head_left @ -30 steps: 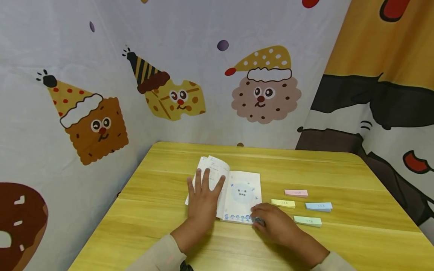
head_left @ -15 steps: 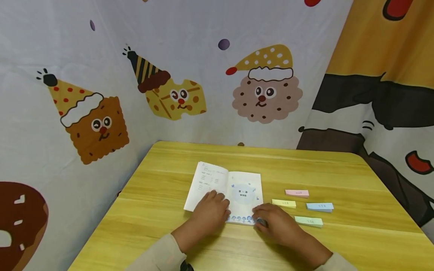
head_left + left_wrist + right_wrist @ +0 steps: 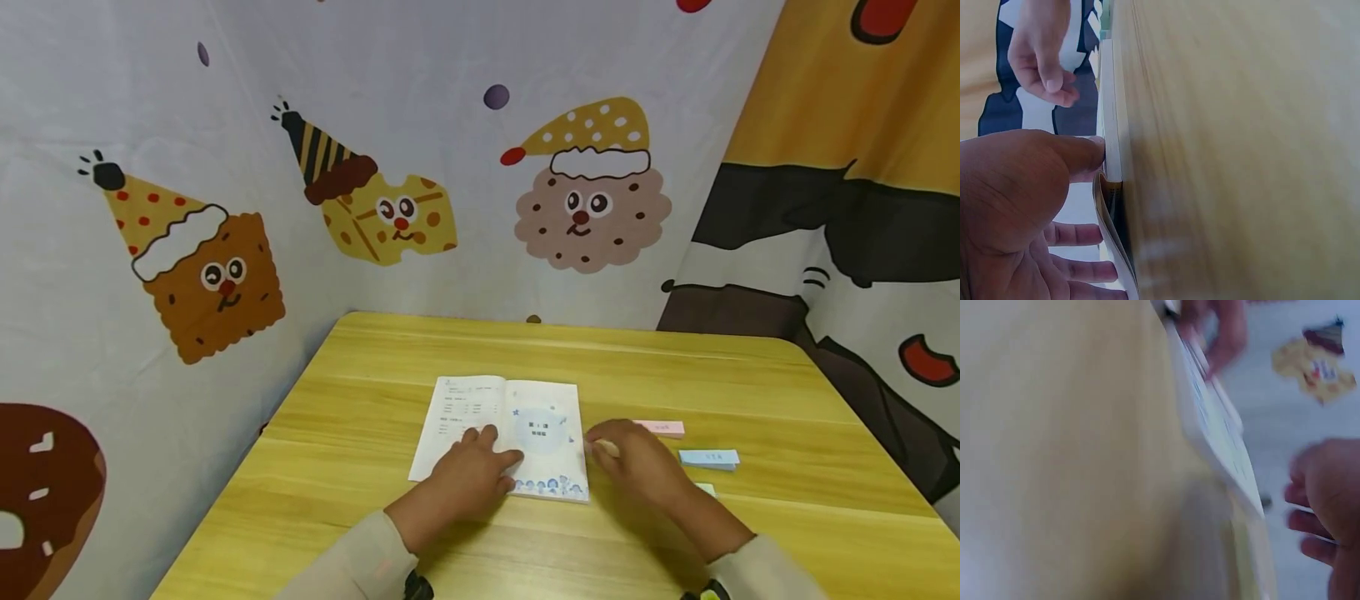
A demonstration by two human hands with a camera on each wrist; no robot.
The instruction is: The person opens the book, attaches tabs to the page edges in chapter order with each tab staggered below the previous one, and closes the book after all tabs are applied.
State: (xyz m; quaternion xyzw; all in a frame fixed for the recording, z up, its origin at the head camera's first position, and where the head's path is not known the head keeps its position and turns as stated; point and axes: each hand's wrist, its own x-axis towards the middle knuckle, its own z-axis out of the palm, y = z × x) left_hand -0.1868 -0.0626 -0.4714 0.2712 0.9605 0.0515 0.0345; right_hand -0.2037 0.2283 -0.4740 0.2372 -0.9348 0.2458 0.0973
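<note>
An open book (image 3: 547, 442) lies flat, with printed text on its left page and a pale blue title design on its right page. My left hand (image 3: 468, 471) rests on it near the spine, fingers over the left page and thumb across to the right one. In the left wrist view, the left thumb presses beside the spine and the straight fingers lie on the pages. Just past the book's right edge is my right hand (image 3: 637, 462), fingers loosely bent, hovering over a yellow paper strip (image 3: 608, 448) that it mostly hides. Nothing shows in its grasp in the wrist views.
Right of the book lie a pink paper strip (image 3: 663, 428), a blue strip (image 3: 708, 458) and a green strip (image 3: 706, 488), the green one mostly behind the right hand. The wooden table (image 3: 360, 392) meets a cartoon-printed cloth (image 3: 480, 283) behind it.
The left page has been flattened as my left hand slid down from it towards the spine. My right hand has left the book's lower right corner and moved right, over the yellow strip.
</note>
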